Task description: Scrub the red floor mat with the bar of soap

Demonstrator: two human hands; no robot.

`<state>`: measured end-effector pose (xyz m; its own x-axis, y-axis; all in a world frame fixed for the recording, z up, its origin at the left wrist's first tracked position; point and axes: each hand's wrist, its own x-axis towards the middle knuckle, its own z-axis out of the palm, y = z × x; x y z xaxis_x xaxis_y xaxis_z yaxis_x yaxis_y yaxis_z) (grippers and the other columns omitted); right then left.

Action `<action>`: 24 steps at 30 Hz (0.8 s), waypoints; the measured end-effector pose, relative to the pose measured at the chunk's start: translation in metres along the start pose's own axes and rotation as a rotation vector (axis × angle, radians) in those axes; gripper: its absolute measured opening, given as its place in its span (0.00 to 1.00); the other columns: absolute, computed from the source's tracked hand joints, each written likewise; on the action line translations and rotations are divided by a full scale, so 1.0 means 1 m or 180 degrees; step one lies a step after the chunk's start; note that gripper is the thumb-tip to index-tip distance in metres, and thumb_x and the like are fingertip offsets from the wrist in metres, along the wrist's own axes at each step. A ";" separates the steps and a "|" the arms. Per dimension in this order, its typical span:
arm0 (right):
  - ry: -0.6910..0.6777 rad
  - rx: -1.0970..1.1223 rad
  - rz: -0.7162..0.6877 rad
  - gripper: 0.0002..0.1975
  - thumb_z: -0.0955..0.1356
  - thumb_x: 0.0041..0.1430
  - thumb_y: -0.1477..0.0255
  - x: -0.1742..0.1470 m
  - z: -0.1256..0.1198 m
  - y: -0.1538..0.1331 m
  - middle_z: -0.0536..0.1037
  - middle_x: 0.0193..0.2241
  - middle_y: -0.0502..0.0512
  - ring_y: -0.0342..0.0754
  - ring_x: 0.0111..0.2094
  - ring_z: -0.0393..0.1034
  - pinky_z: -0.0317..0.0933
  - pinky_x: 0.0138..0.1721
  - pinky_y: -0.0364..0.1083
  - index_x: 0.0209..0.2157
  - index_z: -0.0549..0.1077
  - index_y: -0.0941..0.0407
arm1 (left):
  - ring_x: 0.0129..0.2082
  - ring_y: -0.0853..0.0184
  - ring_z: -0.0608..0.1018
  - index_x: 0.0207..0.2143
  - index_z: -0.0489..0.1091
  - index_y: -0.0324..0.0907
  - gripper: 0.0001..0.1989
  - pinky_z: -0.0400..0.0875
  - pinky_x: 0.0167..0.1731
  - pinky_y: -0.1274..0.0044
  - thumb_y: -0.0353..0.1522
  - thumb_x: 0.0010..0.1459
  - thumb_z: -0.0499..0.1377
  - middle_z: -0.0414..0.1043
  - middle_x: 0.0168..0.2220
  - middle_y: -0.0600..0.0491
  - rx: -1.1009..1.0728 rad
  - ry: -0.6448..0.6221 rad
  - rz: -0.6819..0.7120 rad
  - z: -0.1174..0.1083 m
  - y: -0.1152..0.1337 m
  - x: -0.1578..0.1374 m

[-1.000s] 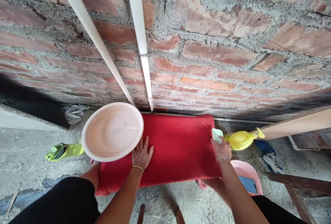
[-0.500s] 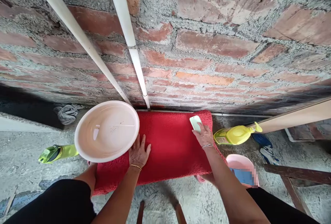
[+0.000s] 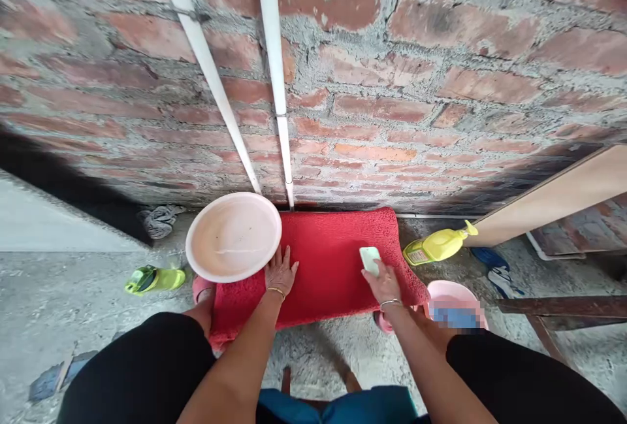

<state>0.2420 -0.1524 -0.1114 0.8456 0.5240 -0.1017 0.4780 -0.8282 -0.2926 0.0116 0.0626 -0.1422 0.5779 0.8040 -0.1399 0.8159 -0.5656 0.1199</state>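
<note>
A red shaggy mat (image 3: 323, 274) lies spread out in front of me, its edges hanging down. My left hand (image 3: 281, 272) rests flat on it with the fingers apart, close to the rim of a pale pink basin (image 3: 198, 267). The basin stands on the mat's left part and holds some water with dark specks. Toward the right end of the mat, my right hand (image 3: 383, 282) grips a pale green flat block (image 3: 369, 258) with rounded corners, pressed against the red pile. The underside of the block is hidden.
A yellow pump bottle (image 3: 438, 245) lies right of the mat, near a pink bucket (image 3: 453, 293). On the left are a green bottle (image 3: 157, 279) and a bundled grey-white cloth (image 3: 160, 220). Behind stands a brick wall (image 3: 362, 110) with two white pipes (image 3: 279, 84).
My view has tilted and shifted, so the basin and mat sit further right in the picture. My right hand with the green block has moved slightly nearer to me. My left hand stays flat.
</note>
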 end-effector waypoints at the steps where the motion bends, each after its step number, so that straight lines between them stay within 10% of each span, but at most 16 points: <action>1: -0.0136 0.0028 -0.0160 0.24 0.67 0.54 0.59 -0.016 0.008 -0.020 0.72 0.40 0.56 0.51 0.40 0.70 0.62 0.45 0.49 0.51 0.70 0.54 | 0.64 0.50 0.60 0.65 0.56 0.41 0.30 0.57 0.60 0.57 0.42 0.64 0.48 0.52 0.67 0.40 0.0012 -0.0076 0.0005 -0.005 -0.002 -0.003; 6: -0.1032 -0.0115 -0.1063 0.28 0.69 0.55 0.61 -0.087 0.031 -0.109 0.69 0.49 0.60 0.55 0.49 0.66 0.57 0.51 0.50 0.57 0.67 0.52 | 0.65 0.52 0.58 0.65 0.56 0.44 0.28 0.54 0.61 0.56 0.39 0.64 0.47 0.53 0.67 0.43 0.0148 -0.0420 -0.0160 -0.026 -0.016 -0.031; 10: -0.1459 -0.0390 -0.1466 0.29 0.68 0.55 0.61 -0.102 0.029 -0.126 0.68 0.53 0.60 0.56 0.52 0.64 0.53 0.53 0.51 0.58 0.65 0.49 | 0.67 0.52 0.53 0.65 0.55 0.47 0.28 0.55 0.60 0.52 0.35 0.62 0.49 0.49 0.69 0.46 0.0136 -0.1044 -0.0198 -0.038 -0.025 -0.050; 20: -0.1092 -0.0546 0.0689 0.33 0.69 0.51 0.58 -0.059 -0.032 0.021 0.73 0.48 0.63 0.59 0.48 0.71 0.62 0.44 0.52 0.57 0.62 0.53 | 0.61 0.52 0.63 0.56 0.66 0.48 0.23 0.64 0.55 0.55 0.29 0.59 0.50 0.57 0.63 0.44 -0.0375 -0.1449 -0.0811 -0.066 -0.016 -0.065; 24: -0.1040 -0.0130 0.1131 0.36 0.69 0.50 0.54 -0.058 -0.032 0.036 0.74 0.48 0.65 0.61 0.49 0.71 0.64 0.43 0.53 0.57 0.61 0.56 | 0.57 0.56 0.70 0.53 0.69 0.46 0.19 0.70 0.50 0.63 0.28 0.61 0.50 0.64 0.58 0.43 -0.0568 -0.1381 -0.1116 -0.066 -0.033 -0.063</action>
<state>0.2183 -0.2190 -0.0860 0.8425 0.2369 -0.4839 0.1876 -0.9709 -0.1487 -0.0529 0.0424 -0.0727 0.2588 0.7676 -0.5863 0.9659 -0.2095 0.1521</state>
